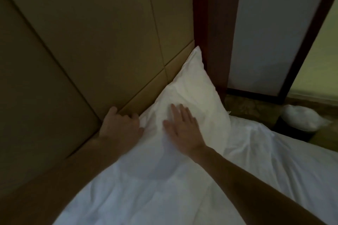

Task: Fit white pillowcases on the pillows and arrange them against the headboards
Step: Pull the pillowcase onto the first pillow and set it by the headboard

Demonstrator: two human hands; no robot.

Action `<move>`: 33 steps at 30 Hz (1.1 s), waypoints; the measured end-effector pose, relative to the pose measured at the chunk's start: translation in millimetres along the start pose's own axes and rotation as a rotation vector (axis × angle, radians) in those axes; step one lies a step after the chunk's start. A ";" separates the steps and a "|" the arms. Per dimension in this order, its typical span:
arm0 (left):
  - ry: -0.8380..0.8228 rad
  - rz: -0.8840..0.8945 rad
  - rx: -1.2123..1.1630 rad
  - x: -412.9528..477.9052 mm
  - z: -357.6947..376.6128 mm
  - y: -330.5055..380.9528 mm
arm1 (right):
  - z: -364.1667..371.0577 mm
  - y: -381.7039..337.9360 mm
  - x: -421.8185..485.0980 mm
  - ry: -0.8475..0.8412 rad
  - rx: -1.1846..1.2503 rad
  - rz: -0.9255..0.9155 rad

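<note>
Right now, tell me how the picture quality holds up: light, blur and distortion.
Head view: dim overall, brightest on the white pillow and duvet; the tan headboard lies in murky shadow. Slight motion blur softens both hands, left hand and right hand, and the white bag by the floor. Wide-angle distortion tilts the dark wooden post and the panel seams.

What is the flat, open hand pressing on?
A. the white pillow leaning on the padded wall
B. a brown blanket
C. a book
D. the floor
A: the right hand lies flat with fingers spread on the white pillow, which leans against the tan padded headboard, while the left hand curls at the pillow's edge.
</note>
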State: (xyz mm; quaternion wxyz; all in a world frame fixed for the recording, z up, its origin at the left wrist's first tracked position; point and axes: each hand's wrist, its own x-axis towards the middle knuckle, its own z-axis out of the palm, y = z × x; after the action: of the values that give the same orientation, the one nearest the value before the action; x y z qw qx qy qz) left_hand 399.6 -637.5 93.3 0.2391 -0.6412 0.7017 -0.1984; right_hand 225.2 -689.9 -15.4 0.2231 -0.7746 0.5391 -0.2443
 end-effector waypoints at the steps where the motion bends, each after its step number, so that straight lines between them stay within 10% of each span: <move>1: -0.032 -0.021 0.002 -0.8 -1.3 2.7 | 7.6 -4.7 -4.2 -0.033 -0.031 -0.064; 3: -0.067 -0.024 0.082 -4.7 -0.2 4.1 | 22.1 6.5 -11.7 -0.063 -0.101 -0.011; 8: 0.039 -0.028 0.252 -15.8 6.5 -2.1 | 22.0 114.5 -47.7 -0.304 0.022 0.836; 15: 0.574 0.059 -0.117 -56.6 42.8 44.0 | 42.9 33.5 -94.9 0.067 0.175 0.082; 19: 0.398 0.343 -0.051 -86.6 82.8 77.7 | 72.0 46.7 -113.0 0.027 -0.154 -0.286; 21: 0.303 0.232 0.004 -101.9 104.1 61.5 | 86.3 94.5 -124.8 0.045 -0.308 -0.209; 25: 0.277 0.067 0.043 -127.9 108.5 24.4 | 82.5 166.1 -152.6 -0.162 -0.201 0.648; 30: 0.205 0.012 0.097 -146.0 86.7 13.9 | 94.0 88.9 -146.4 0.001 0.059 0.200; 33: 0.168 -0.001 0.043 -155.3 83.1 13.5 | 99.5 17.7 -162.3 -0.137 0.206 0.393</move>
State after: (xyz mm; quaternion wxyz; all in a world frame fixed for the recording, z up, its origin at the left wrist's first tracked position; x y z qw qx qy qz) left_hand 447.6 -479.3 31.0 0.1931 -0.6172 0.7146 -0.2668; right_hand 225.4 -534.2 -126.3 0.3801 -0.6425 0.6356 -0.1967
